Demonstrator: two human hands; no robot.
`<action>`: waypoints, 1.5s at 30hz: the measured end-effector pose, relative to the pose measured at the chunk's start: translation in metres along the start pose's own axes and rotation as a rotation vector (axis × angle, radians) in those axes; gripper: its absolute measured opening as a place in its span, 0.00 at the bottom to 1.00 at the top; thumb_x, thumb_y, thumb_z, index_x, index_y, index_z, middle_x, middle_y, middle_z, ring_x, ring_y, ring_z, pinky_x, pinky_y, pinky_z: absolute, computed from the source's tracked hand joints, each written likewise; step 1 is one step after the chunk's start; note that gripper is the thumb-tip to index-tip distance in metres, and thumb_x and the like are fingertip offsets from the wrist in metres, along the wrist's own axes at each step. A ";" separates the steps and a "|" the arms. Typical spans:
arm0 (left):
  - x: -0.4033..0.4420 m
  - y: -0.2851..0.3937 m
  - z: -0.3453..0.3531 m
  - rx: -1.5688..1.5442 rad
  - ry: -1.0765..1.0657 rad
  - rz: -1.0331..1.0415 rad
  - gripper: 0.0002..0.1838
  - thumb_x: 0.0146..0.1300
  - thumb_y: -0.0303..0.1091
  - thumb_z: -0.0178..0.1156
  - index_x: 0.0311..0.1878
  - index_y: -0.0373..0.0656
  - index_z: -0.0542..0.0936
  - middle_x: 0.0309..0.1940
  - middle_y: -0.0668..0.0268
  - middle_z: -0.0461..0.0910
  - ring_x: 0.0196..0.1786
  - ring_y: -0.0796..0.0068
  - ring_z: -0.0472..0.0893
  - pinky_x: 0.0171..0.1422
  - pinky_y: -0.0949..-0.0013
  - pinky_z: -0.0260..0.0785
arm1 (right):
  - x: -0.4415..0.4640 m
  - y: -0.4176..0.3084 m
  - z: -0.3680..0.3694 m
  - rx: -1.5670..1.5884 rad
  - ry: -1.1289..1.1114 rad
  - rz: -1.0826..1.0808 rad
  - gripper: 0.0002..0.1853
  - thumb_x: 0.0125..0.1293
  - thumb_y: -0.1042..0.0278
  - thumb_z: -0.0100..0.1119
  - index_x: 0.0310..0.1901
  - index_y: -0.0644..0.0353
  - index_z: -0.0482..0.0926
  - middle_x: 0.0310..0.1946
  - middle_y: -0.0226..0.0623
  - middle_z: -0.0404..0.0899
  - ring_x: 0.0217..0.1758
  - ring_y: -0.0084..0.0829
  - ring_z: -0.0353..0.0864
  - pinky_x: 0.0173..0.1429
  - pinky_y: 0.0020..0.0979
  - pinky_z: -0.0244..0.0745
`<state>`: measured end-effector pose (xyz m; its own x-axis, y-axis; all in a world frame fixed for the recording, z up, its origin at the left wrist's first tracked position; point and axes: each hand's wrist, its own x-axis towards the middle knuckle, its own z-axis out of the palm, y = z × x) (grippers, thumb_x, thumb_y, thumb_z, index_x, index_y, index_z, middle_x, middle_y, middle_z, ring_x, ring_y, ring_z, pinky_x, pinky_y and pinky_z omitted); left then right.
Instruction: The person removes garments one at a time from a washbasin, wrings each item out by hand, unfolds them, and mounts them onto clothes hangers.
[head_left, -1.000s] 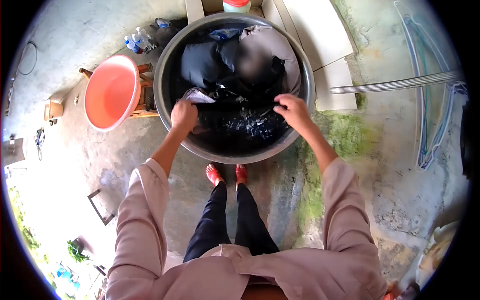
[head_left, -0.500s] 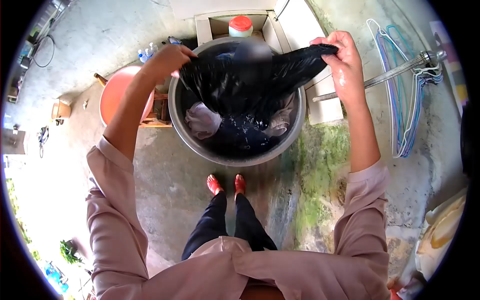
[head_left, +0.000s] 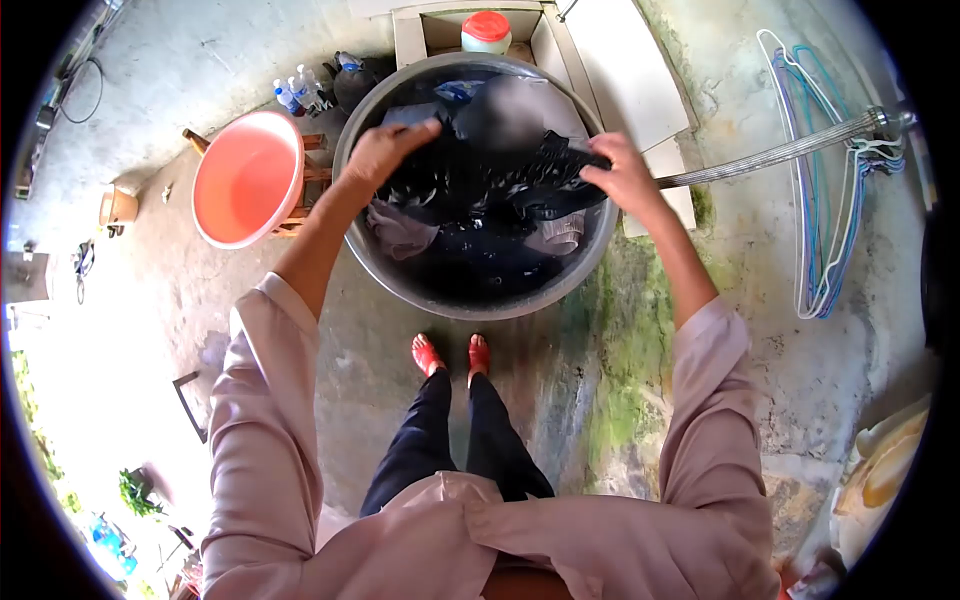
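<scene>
A wide metal basin (head_left: 480,309) holds dark water and several garments. Across it stretches a wet black cloth (head_left: 490,178), low over the water. At its left end my left hand (head_left: 388,155) is closed on the cloth. My right hand (head_left: 622,172) pinches the cloth's right end near the basin's rim. A greyish-pink cloth (head_left: 402,232) lies in the water on the left, and a light ribbed cloth (head_left: 558,234) on the right. Further back in the basin is a pale garment (head_left: 555,108), partly blurred.
A pink plastic basin (head_left: 248,180) rests on a wooden stand at the left, near bottles (head_left: 300,92). Behind the metal basin is a red-lidded jar (head_left: 486,32). At the right, a metal hose (head_left: 780,152) extends inward beside hanging hangers (head_left: 822,200).
Both hands lifted the black cloth from the basin and spread it high, then brought it back down toward the water. The hands are now closer together than half a second ago.
</scene>
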<state>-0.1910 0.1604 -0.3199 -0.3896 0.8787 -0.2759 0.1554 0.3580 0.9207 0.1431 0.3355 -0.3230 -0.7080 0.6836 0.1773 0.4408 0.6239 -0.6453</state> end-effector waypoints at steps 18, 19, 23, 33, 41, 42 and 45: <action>-0.026 -0.285 0.144 1.072 -0.081 0.149 0.28 0.66 0.43 0.54 0.68 0.48 0.64 0.62 0.56 0.71 0.62 0.57 0.72 0.65 0.51 0.62 | -0.108 0.092 0.310 -0.467 -0.616 0.275 0.26 0.64 0.69 0.47 0.65 0.49 0.68 0.65 0.44 0.66 0.66 0.54 0.65 0.63 0.63 0.61; -0.023 -0.292 0.145 1.130 -0.120 0.151 0.27 0.66 0.44 0.53 0.67 0.48 0.65 0.60 0.56 0.72 0.61 0.57 0.73 0.65 0.51 0.61 | -0.109 0.108 0.320 -0.428 -0.695 0.290 0.25 0.65 0.68 0.48 0.65 0.51 0.69 0.63 0.43 0.69 0.65 0.50 0.68 0.65 0.59 0.61; -0.007 -0.299 0.145 1.134 -0.365 -0.055 0.23 0.66 0.48 0.52 0.60 0.46 0.73 0.52 0.53 0.78 0.55 0.54 0.78 0.63 0.50 0.63 | -0.124 0.163 0.369 -0.445 -0.677 0.307 0.20 0.66 0.68 0.45 0.58 0.58 0.76 0.58 0.42 0.76 0.62 0.42 0.74 0.67 0.46 0.65; -0.030 -0.112 0.073 0.525 0.074 0.005 0.20 0.67 0.47 0.53 0.51 0.42 0.80 0.43 0.50 0.81 0.48 0.47 0.79 0.52 0.57 0.71 | -0.020 -0.004 0.138 0.201 -0.148 0.060 0.06 0.61 0.69 0.57 0.36 0.63 0.77 0.27 0.53 0.78 0.35 0.53 0.79 0.38 0.47 0.71; -0.090 0.102 0.046 -0.569 0.014 0.253 0.32 0.62 0.29 0.65 0.66 0.32 0.62 0.52 0.60 0.75 0.56 0.75 0.72 0.62 0.72 0.65 | 0.056 -0.183 0.010 0.407 0.189 -0.301 0.11 0.57 0.70 0.63 0.31 0.69 0.74 0.22 0.49 0.72 0.25 0.49 0.74 0.31 0.38 0.70; -0.098 0.116 0.041 -0.526 -0.019 0.365 0.34 0.59 0.25 0.66 0.66 0.33 0.61 0.52 0.60 0.75 0.56 0.74 0.73 0.62 0.70 0.67 | 0.060 -0.201 -0.006 0.503 0.169 -0.327 0.10 0.55 0.70 0.63 0.33 0.69 0.76 0.22 0.49 0.74 0.24 0.46 0.76 0.31 0.36 0.71; -0.111 0.159 0.030 -0.025 0.167 0.640 0.33 0.52 0.18 0.69 0.61 0.34 0.64 0.50 0.59 0.76 0.54 0.72 0.76 0.60 0.68 0.70 | 0.058 -0.256 -0.045 0.670 0.135 -0.276 0.15 0.52 0.67 0.64 0.40 0.68 0.80 0.31 0.48 0.83 0.31 0.39 0.83 0.37 0.32 0.76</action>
<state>-0.0958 0.1291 -0.1506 -0.3631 0.8541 0.3723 0.3823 -0.2279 0.8955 0.0139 0.2327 -0.1144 -0.6517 0.6026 0.4606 -0.2055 0.4443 -0.8720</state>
